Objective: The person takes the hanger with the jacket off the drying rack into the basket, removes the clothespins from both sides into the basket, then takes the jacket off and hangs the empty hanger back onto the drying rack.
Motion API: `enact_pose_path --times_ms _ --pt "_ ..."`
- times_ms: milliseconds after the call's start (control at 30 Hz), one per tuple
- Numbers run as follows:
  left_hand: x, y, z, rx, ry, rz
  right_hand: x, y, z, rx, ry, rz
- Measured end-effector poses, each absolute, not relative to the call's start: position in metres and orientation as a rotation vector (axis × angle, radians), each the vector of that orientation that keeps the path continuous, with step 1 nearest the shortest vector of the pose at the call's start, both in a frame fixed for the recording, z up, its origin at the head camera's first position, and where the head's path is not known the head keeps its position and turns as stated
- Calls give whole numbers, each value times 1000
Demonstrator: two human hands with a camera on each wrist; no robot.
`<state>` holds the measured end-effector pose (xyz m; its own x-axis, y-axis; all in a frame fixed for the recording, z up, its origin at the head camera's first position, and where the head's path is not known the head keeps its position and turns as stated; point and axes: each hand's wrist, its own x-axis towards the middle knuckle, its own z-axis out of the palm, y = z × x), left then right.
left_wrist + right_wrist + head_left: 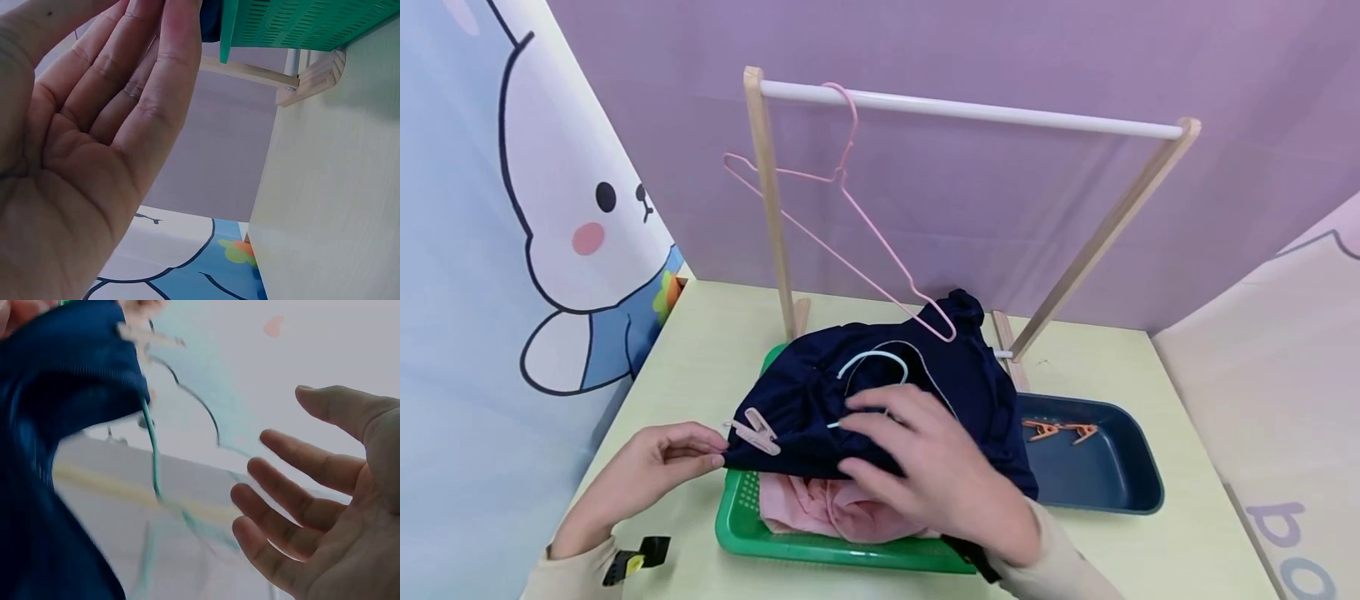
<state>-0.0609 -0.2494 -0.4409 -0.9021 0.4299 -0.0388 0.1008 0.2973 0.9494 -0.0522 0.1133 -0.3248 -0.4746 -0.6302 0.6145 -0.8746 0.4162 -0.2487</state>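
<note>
The left hand (651,467) lies at the left corner of the dark navy garment (880,400), its fingertips pinched together on the fabric edge just beside a pale pink clothespin (755,433) that is clipped to that corner. In the left wrist view the fingers are nearly straight and pressed side by side, reaching up past the rim of the green tray (300,25). The right hand (936,471) hovers spread over the middle of the garment, fingers relaxed and apart, gripping nothing; the right wrist view shows the open palm (331,506) apart from the cloth.

The navy garment is a soft, matte, deep blue fabric, bunched in loose folds and mounded over the tray. A thin light-blue wire hanger (872,362) sits in it, the hook curving up out of the fabric near the right hand's fingertips. In the right wrist view the cloth (56,456) is blurred, with the pale wire (153,456) running down beside it.

Beneath the garment a pink cloth (827,508) lies crumpled in the green perforated tray (737,525), which rests on the pale table (715,333). To the right stands a dark blue tray (1120,483) holding 2 orange clothespins (1060,431). Behind, a wooden rack with a white rail (970,108) carries 1 pink wire hanger (842,200), tilted.
</note>
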Motion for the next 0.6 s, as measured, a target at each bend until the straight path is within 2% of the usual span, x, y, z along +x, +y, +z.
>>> enact_pose_path --times_ms 300,600 --pt "-61 -255 -440 463 2261 1622 -69 31 -351 1237 -2542 515" --pt "-66 -252 -443 456 2259 1599 -76 9 -360 1121 -2532 350"
